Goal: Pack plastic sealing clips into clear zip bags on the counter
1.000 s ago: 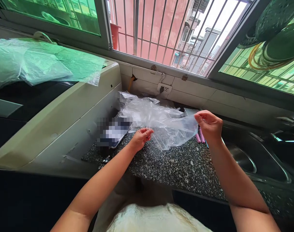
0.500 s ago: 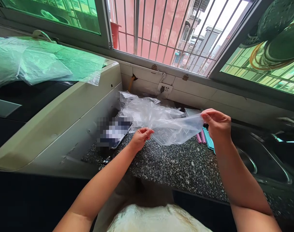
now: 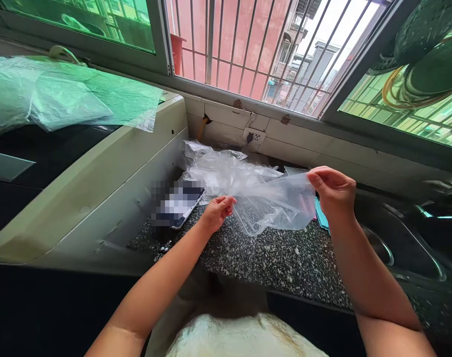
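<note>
A clear plastic bag (image 3: 278, 208) is stretched between my two hands above the dark speckled counter. My left hand (image 3: 218, 212) pinches its left edge between thumb and fingers. At the upper right corner, my right hand (image 3: 333, 191) grips the bag in a pinch. Behind the bag lies a crumpled pile of clear plastic (image 3: 214, 171). Turquoise strips (image 3: 321, 215) lie on the counter near my right wrist, and pink ones show faintly through the film.
A phone (image 3: 191, 201), partly pixelated, lies left of my left hand. A pale appliance (image 3: 137, 148) stands at the left with plastic sheets (image 3: 70, 99) on top. To the right is a dark sink (image 3: 408, 238). A socket (image 3: 254, 139) sits on the back wall below the barred window.
The lower part of the bag has opened out and hangs lower, now covering the pink strips. Both hands keep their pinch and have barely moved.
</note>
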Motion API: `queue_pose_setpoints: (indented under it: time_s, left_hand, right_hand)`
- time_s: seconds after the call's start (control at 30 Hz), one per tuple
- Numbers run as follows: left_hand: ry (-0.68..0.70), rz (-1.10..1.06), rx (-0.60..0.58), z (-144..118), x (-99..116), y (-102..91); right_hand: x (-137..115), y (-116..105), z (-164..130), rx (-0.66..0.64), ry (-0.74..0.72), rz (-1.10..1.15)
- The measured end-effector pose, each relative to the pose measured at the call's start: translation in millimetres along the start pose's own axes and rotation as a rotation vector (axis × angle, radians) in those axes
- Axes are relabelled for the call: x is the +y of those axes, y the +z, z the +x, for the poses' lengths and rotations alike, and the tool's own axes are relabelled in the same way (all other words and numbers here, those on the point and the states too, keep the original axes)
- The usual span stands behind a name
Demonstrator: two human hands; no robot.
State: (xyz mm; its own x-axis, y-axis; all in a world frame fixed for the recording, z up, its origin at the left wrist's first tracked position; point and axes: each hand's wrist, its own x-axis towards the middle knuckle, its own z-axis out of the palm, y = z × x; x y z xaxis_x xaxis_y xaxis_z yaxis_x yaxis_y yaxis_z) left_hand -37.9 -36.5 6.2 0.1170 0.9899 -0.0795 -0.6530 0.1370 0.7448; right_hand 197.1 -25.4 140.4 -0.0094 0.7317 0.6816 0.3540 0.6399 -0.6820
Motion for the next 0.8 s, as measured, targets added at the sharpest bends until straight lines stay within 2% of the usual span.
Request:
queue_pose_setpoints:
  time_s: [0.3, 0.6, 0.8]
  left_hand:
    - [-0.082, 0.068, -0.139, -2, -5, 0.9]
    - [-0.057, 0.108, -0.087, -2, -4, 6.1]
    - [-0.025, 0.114, -0.075, -1, -4, 3.7]
  right_hand:
    - [-2, 10, 3, 0.162, 0.006, -0.051]
    - [9, -1, 9, 0.212, 0.073, -0.098]
    - [15, -3, 10, 0.212, 0.037, -0.107]
